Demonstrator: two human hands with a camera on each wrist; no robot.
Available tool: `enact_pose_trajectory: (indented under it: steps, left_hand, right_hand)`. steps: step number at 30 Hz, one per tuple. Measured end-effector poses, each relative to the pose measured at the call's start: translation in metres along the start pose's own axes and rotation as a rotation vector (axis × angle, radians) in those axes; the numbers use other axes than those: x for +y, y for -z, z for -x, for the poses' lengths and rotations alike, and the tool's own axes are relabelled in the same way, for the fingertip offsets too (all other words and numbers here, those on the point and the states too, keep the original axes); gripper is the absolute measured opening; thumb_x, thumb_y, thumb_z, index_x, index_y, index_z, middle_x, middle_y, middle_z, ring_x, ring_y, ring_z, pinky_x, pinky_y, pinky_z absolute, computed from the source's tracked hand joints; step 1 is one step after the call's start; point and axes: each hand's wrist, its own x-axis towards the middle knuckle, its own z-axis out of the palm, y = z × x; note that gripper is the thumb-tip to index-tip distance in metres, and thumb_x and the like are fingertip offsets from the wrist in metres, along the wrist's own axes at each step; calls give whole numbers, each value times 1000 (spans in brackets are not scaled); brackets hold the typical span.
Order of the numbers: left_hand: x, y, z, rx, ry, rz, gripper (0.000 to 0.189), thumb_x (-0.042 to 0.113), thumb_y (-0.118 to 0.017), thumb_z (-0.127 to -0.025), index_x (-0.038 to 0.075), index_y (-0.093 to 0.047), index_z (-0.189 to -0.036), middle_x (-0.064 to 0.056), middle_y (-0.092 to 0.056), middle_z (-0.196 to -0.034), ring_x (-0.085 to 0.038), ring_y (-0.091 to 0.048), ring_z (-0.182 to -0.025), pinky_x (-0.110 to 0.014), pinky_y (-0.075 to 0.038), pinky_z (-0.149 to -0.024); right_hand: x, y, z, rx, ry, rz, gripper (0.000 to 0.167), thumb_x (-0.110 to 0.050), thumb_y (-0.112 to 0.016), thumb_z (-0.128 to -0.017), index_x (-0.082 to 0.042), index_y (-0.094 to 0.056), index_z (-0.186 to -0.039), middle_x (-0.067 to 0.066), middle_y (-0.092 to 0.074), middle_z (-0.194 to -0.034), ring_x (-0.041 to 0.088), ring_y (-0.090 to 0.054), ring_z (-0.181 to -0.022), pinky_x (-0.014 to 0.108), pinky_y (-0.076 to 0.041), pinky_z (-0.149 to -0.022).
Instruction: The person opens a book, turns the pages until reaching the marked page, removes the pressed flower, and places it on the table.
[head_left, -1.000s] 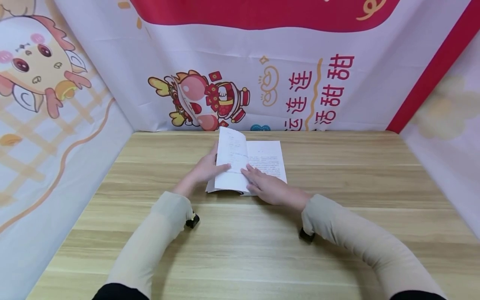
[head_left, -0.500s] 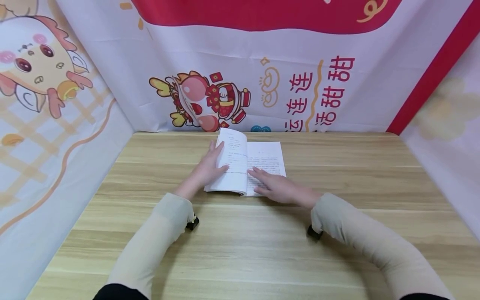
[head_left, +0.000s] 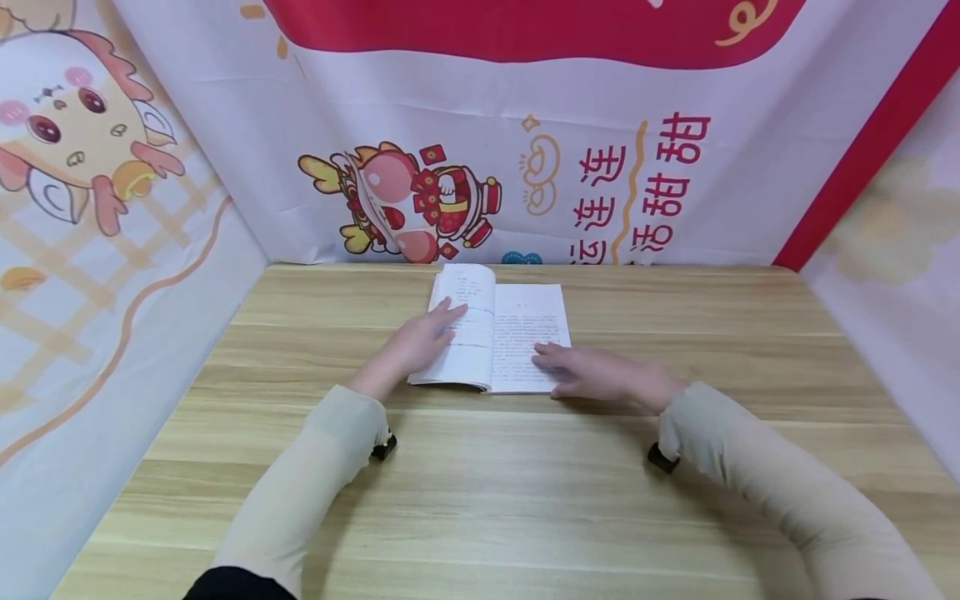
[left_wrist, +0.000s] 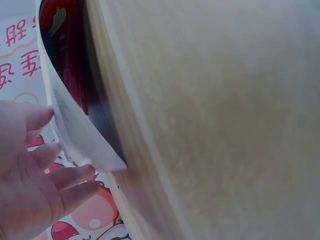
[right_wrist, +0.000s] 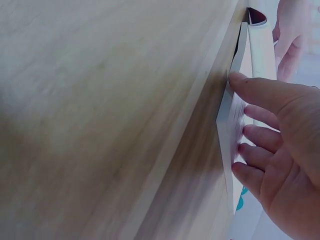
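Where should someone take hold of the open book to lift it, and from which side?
Probably the outer edge of the right half of the book, pinched top and bottom, coming from the right. That half lies flatter, its thickness showing, with the right hand at its near corner; the left pages arch up and would likely flex.

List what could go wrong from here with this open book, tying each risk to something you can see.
The left-hand pages bow upward instead of lying flat, so they might spring back if the left hand lifts. The right hand has its thumb at the near edge of the book, so a careless sweep could crease the right-hand page or shift the book.
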Motion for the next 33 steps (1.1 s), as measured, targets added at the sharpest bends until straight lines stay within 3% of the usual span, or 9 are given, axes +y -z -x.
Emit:
enact_pose_trajectory:
  steps: [5,12,18,21,23,26,29,32,33]
  left_hand:
    - [-1,-3,2,-48,-2,-26,59,44,-44,-109,25,-30,-163,-9,-14,-171,-34,-18,-154,-54,-18,-123]
    - [2,-7,2,-81,35,-116,96,71,-58,-93,18,-22,-165,-14,-8,-171,-42,-12,-154,-61,-19,-121]
    - [8,-9,2,-95,47,-177,105,68,-62,-92,10,-17,-165,-19,-4,-170,-49,-7,-153,-60,-16,-121]
    - [10,-8,4,-103,43,-187,105,64,-65,-93,4,-15,-164,-21,-3,-170,-49,-5,-152,-59,-14,-122]
    - [11,-8,4,-106,41,-182,105,61,-66,-93,2,-15,-164,-20,-3,-170,-47,-5,-153,-56,-12,-123]
    - [12,-7,5,-112,38,-168,105,59,-67,-94,1,-14,-163,-17,-4,-170,-43,-6,-154,-54,-11,-124]
    - [12,-6,5,-119,38,-151,105,57,-68,-94,1,-12,-163,-16,-4,-171,-40,-6,-155,-52,-9,-124]
    - [12,-5,5,-126,44,-135,106,56,-68,-94,1,-10,-164,-16,-3,-171,-41,-5,-155,-52,-9,-124]
    - [11,-5,4,-128,46,-131,106,56,-68,-94,1,-10,-164,-16,-2,-171,-41,-5,-155,-51,-9,-124]
  right_hand:
    - [2,1,4,-6,-21,11,64,-20,-72,-98,-7,-45,-155,7,-27,-166,28,-24,-153,47,-22,-122]
    - [0,5,7,-22,-28,23,62,-20,-73,-97,-9,-48,-153,7,-31,-165,28,-28,-151,48,-26,-121]
    - [2,8,9,-16,-28,3,59,-18,-73,-98,-7,-50,-151,9,-35,-163,27,-34,-148,48,-30,-119]
    - [3,9,9,-24,-33,7,58,-18,-72,-98,-7,-50,-151,8,-35,-163,27,-30,-150,47,-27,-120]
    - [4,10,9,-29,-33,9,55,-18,-70,-99,-7,-51,-150,9,-36,-162,27,-34,-148,47,-31,-119]
    - [4,13,10,-33,-34,7,48,-13,-67,-101,-6,-55,-147,10,-39,-160,24,-46,-140,44,-41,-111]
    - [2,16,12,-34,-28,11,44,-7,-64,-100,-5,-59,-143,11,-42,-158,19,-58,-107,38,-47,-92]
    - [3,16,12,-30,-15,24,45,-3,-63,-98,-5,-60,-142,11,-44,-156,15,-51,-79,34,-47,-83]
    - [4,16,12,-25,-13,28,45,-2,-63,-97,-5,-60,-142,10,-45,-156,14,-51,-79,34,-48,-83]
